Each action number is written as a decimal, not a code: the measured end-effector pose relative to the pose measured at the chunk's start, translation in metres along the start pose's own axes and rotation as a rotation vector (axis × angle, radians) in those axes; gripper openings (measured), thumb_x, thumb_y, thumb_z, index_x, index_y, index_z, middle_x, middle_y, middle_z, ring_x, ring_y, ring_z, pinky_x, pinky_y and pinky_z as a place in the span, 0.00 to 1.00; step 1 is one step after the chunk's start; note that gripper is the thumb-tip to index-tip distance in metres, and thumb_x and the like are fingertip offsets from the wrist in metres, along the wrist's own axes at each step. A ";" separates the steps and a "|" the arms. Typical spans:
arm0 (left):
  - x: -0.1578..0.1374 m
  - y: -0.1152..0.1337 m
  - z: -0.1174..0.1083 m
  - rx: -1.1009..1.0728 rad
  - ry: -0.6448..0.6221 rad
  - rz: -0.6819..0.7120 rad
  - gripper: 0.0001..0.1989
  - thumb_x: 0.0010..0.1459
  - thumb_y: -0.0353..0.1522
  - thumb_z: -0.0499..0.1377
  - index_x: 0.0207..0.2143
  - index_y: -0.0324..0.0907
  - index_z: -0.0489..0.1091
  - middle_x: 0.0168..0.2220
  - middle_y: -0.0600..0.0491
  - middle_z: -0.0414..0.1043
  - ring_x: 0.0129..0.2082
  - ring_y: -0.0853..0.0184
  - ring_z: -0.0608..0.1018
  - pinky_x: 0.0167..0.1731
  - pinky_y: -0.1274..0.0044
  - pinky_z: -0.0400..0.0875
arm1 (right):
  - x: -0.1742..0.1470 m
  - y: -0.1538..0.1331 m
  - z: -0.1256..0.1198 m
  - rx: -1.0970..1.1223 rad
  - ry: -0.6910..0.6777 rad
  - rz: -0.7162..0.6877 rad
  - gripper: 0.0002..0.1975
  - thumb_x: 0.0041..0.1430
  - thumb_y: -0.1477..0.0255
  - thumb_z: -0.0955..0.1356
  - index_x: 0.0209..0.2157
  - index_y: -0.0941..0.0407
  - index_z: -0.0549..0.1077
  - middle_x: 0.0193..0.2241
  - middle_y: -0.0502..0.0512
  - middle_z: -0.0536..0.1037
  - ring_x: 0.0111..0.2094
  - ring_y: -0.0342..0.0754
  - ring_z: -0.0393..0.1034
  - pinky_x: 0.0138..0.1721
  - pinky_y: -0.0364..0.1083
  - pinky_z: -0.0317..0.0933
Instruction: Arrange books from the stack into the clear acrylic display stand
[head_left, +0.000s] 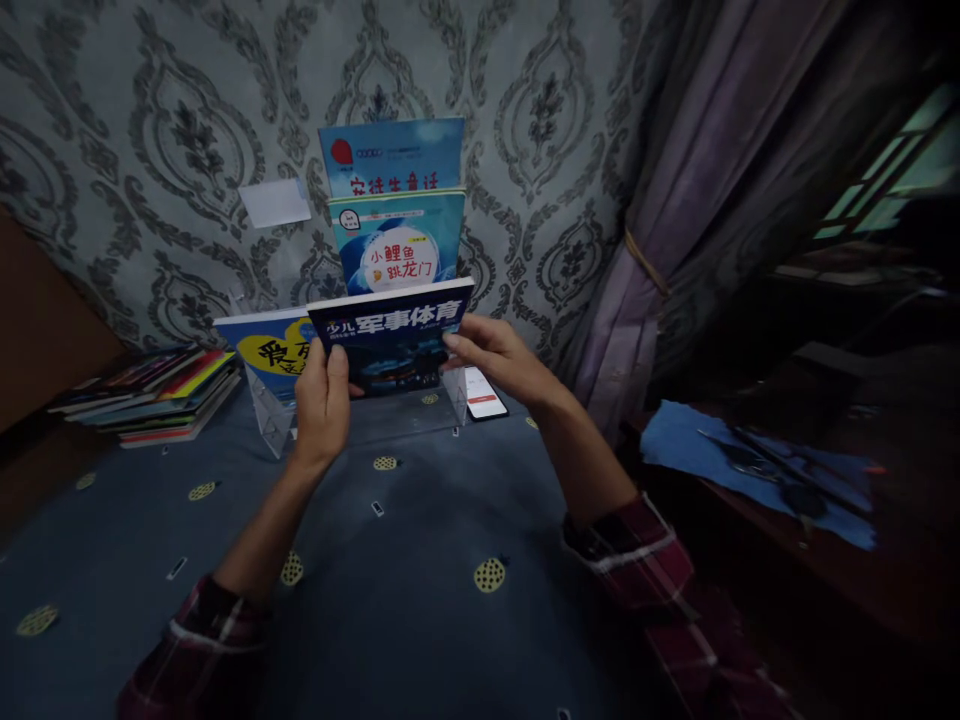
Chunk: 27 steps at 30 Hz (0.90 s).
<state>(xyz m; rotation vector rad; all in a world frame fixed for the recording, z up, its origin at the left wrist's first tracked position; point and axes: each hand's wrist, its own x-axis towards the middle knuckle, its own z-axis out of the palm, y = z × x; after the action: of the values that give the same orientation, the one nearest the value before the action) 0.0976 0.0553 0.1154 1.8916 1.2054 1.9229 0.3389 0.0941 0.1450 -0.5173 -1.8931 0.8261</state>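
Note:
A dark blue book [397, 345] with white lettering is held between my two hands, its cover facing me. At its left edge, my left hand [324, 400] is closed with the thumb on the cover. My right hand [499, 355] grips the right edge, its thumb on the front. Behind the book stands a clear display rack [271, 415]. A blue and yellow book [270, 345] rests in it at the left, partly covered by the held book. Higher up are a teal book [401, 240] and a blue book [397, 155], one behind the other.
A stack of books [161, 390] lies at the left. Beside the rack's right leg is a phone [486, 395] with a lit screen. A white card [275, 203] shows behind the rack. On the right, dark tools [780, 470] lie on a blue cloth [679, 440], near a tied curtain [637, 260].

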 end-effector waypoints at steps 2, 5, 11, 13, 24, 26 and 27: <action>0.008 0.006 0.004 0.059 0.024 0.109 0.28 0.70 0.56 0.47 0.47 0.43 0.71 0.35 0.52 0.69 0.34 0.67 0.76 0.29 0.78 0.76 | 0.004 -0.005 0.000 -0.022 0.104 -0.094 0.22 0.65 0.50 0.70 0.50 0.51 0.78 0.45 0.53 0.82 0.46 0.49 0.77 0.47 0.51 0.76; 0.017 0.009 0.012 0.089 0.036 0.176 0.27 0.72 0.54 0.44 0.49 0.44 0.69 0.36 0.53 0.68 0.36 0.68 0.76 0.34 0.78 0.76 | 0.006 -0.003 0.000 -0.056 0.181 -0.165 0.24 0.65 0.49 0.70 0.52 0.50 0.77 0.49 0.53 0.81 0.49 0.52 0.76 0.51 0.53 0.74; 0.028 -0.004 0.029 0.069 0.028 0.169 0.27 0.73 0.54 0.42 0.47 0.43 0.69 0.33 0.55 0.65 0.34 0.69 0.76 0.36 0.76 0.76 | 0.006 0.014 -0.007 -0.097 0.215 -0.128 0.28 0.64 0.45 0.69 0.57 0.48 0.75 0.50 0.54 0.82 0.52 0.55 0.76 0.51 0.56 0.75; 0.030 -0.009 0.034 0.054 0.023 0.173 0.28 0.73 0.54 0.43 0.48 0.43 0.69 0.32 0.55 0.64 0.34 0.69 0.76 0.36 0.75 0.77 | 0.006 0.018 -0.009 -0.113 0.227 -0.115 0.29 0.64 0.45 0.68 0.57 0.48 0.74 0.50 0.54 0.82 0.53 0.55 0.76 0.52 0.56 0.75; 0.034 -0.037 0.059 0.062 0.019 0.076 0.30 0.69 0.60 0.41 0.38 0.44 0.62 0.29 0.58 0.62 0.26 0.72 0.73 0.23 0.80 0.67 | 0.005 0.051 -0.014 -0.272 0.285 -0.042 0.29 0.65 0.43 0.66 0.55 0.49 0.75 0.48 0.55 0.82 0.45 0.56 0.77 0.45 0.56 0.77; 0.033 -0.042 0.061 0.088 0.003 0.075 0.30 0.70 0.60 0.39 0.40 0.44 0.62 0.30 0.57 0.63 0.26 0.71 0.74 0.22 0.80 0.66 | 0.005 0.059 -0.015 -0.296 0.285 -0.026 0.29 0.66 0.43 0.64 0.54 0.50 0.75 0.47 0.56 0.81 0.44 0.56 0.77 0.44 0.57 0.77; 0.033 -0.044 0.062 0.099 -0.005 0.077 0.30 0.70 0.59 0.39 0.41 0.44 0.62 0.30 0.57 0.64 0.26 0.71 0.74 0.22 0.79 0.66 | 0.004 0.062 -0.016 -0.301 0.281 -0.019 0.28 0.67 0.44 0.64 0.54 0.50 0.75 0.46 0.56 0.81 0.43 0.55 0.77 0.44 0.57 0.76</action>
<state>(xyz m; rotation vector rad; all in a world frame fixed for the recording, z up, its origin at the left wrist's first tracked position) 0.1301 0.1303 0.1026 2.0192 1.2664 1.9281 0.3510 0.1441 0.1069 -0.7572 -1.7626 0.4301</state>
